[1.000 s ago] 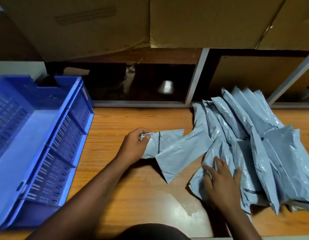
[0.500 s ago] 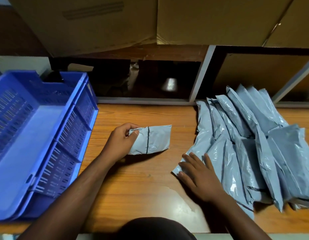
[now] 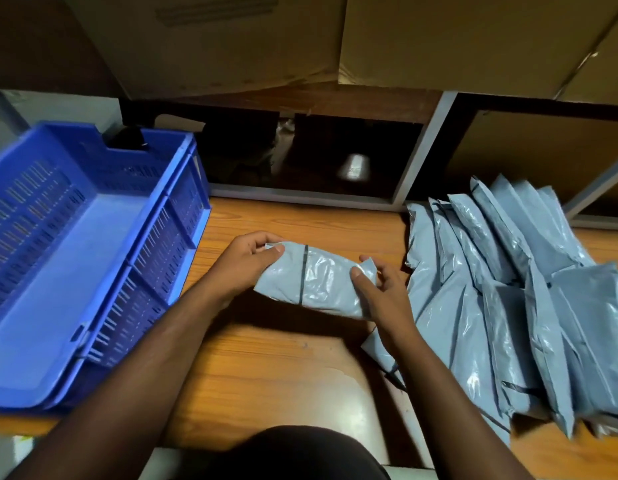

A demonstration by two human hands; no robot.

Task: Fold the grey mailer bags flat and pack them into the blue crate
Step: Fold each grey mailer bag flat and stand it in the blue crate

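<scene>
Grey and shiny, the folded mailer bag (image 3: 316, 284) sits up off the wooden desk (image 3: 266, 368), held between two hands. The left hand (image 3: 243, 263) pinches its left end, and the right hand (image 3: 380, 289) pinches its right end with the thumb on top. The blue crate (image 3: 75, 258) waits on the left side of the desk, and I see no bags in it. The plastic looks slippery, so I think the fold could pop open if one hand lets go too soon. The bag could also slide out and land on the desk on its way to the crate. The pile of mailer bags (image 3: 515, 306) on the right is cut off at the edge, so I cannot count them. The fingers under the bag are hidden. The dark shelf (image 3: 300, 157) behind is hard to make out.
</scene>
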